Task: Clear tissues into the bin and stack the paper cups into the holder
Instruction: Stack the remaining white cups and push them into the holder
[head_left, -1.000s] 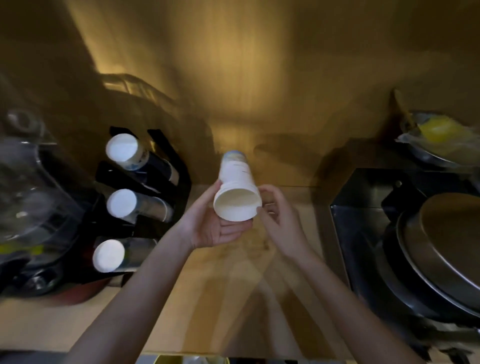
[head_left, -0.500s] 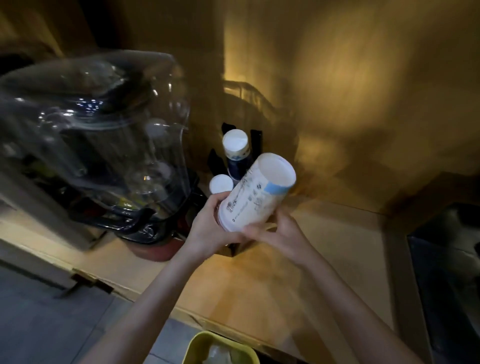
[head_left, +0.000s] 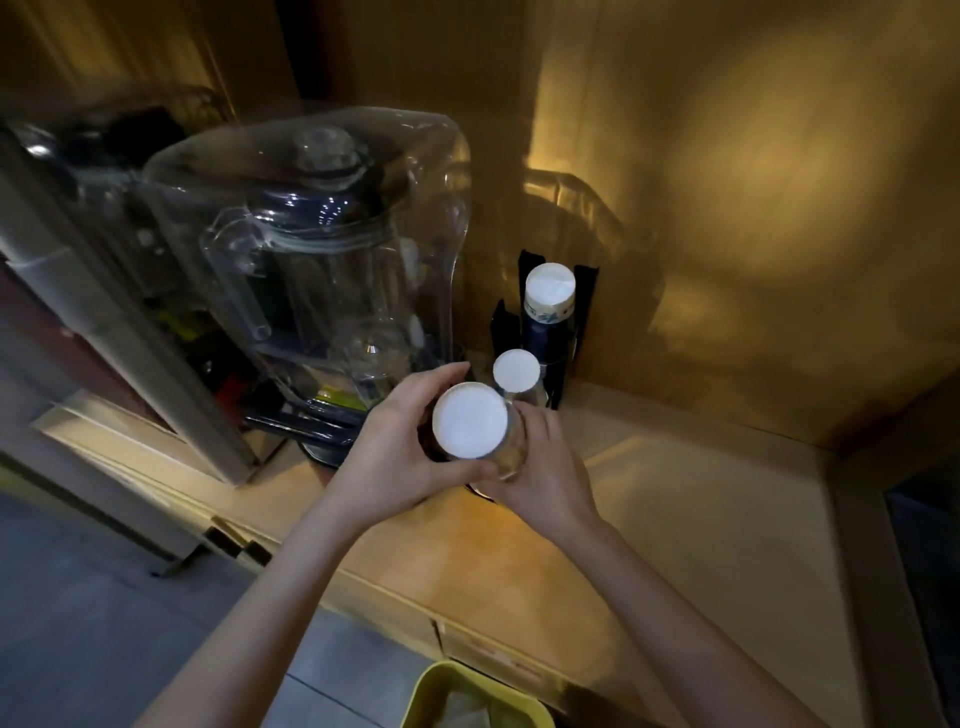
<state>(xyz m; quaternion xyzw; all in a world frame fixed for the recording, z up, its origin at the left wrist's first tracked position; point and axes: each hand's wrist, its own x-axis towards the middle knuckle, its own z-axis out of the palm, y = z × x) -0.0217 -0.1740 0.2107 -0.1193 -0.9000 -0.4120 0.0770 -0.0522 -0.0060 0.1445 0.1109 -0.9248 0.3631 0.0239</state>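
A stack of white paper cups (head_left: 471, 420) stands upside down, its round white base facing me, at the nearest slot of the black cup holder (head_left: 584, 291). My left hand (head_left: 400, 447) wraps its left side and my right hand (head_left: 540, 467) presses its right side. Two other cup stacks sit in the holder behind it: a middle stack (head_left: 516, 370) and a taller far stack (head_left: 549, 291) with a blue band. The lower part of the held stack is hidden by my hands. A yellow bin (head_left: 470, 699) with a liner sits on the floor below the counter edge.
A large blender under a clear plastic cover (head_left: 311, 249) stands just left of the holder, close to my left hand. The wooden counter (head_left: 675, 519) stretches right toward a dark stove edge (head_left: 924, 545). A wooden wall rises behind. Grey floor lies at lower left.
The cup stack has turned from tilted in the air to upright, base up, and gone down at the front of the holder. Both hands followed it. The view has shifted left.
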